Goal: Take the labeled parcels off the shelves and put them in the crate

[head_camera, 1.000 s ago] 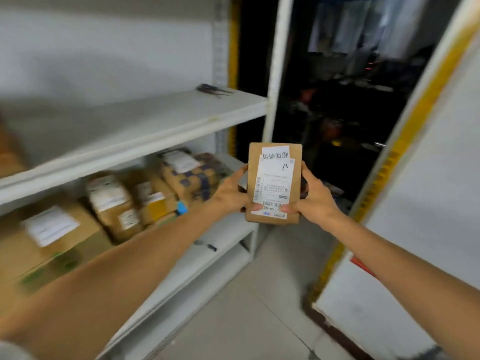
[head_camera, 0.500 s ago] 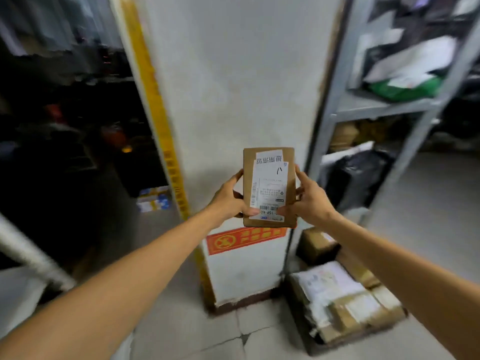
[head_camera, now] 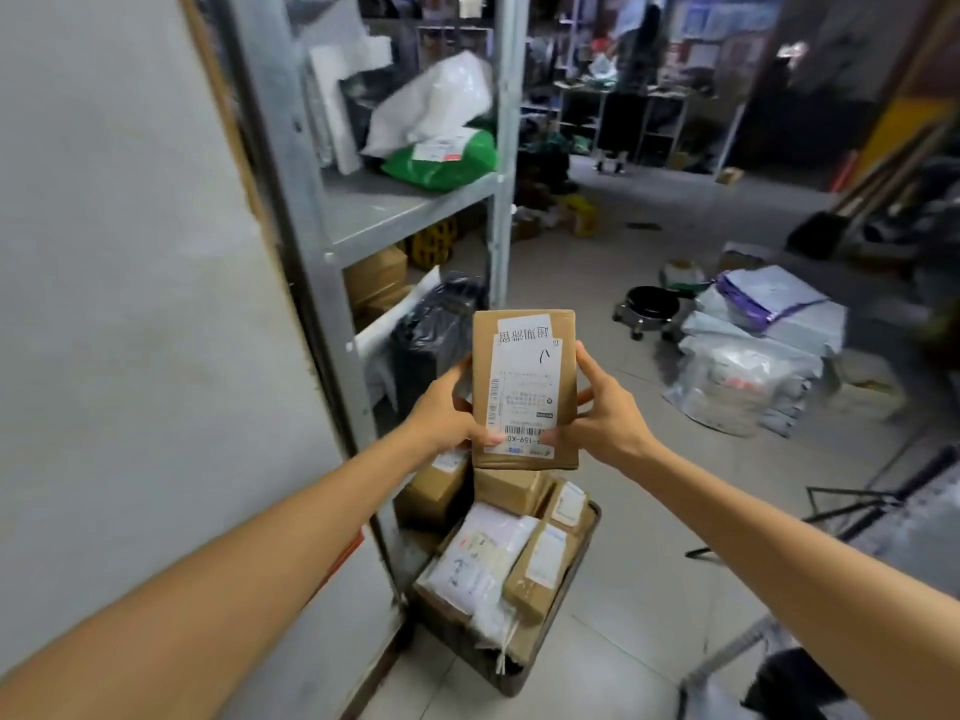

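A small brown cardboard parcel with a white shipping label faces me, held upright in front of my chest. My left hand grips its left edge, thumb on the label's lower corner. My right hand grips the right edge, thumb also near the bottom of the label. Directly below on the floor stands a dark crate filled with several cardboard boxes and white mailer bags.
A grey metal shelf rack stands left of centre with a green bag, white bags and a black bag. A white pillar fills the left. Stacked grey mailer bags and a black wheeled stool sit on the floor to the right.
My view has swung right, from the white shelf of parcels past the pillar to the metal rack and crate. Both hands kept the same hold on the parcel.
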Available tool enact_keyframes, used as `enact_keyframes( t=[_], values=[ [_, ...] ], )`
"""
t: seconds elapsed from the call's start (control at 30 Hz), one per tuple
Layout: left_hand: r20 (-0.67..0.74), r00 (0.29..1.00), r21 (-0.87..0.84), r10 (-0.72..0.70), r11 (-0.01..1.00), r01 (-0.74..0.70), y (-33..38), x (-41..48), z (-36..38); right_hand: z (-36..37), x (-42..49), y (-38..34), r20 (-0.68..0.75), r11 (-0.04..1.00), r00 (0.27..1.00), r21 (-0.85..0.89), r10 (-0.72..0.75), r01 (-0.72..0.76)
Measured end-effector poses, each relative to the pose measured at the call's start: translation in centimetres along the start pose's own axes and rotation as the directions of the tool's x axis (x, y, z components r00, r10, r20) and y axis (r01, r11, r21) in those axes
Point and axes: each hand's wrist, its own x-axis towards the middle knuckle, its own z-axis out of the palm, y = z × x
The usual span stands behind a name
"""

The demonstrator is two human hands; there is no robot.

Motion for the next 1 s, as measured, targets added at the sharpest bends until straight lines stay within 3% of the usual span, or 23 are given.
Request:
enact_keyframes(
  t=[0.4,0.77,1.0],
  values=[
    [0.237,0.967,0.072,-0.095,0.994,0.08,1.0,15.7,7.5,-4.9,8.6,9.8,-0.129,0.976,0.968,0.052,0.216,-0.211],
    [0.44,0.87,0.168,-0.22,0.973,0.161,-3.4,29.7,12.2,-3.5,16.6,18.7,-0.168,0.868,0.858,0.207,0.486,-0.451],
    [0.45,0.839,0.261,-0.307,0.943,0.205,-10.4,37.0,15.7,-0.2,21.8,27.8,-0.121,0.776,0.782,0.284,0.612,-0.564]
  ],
)
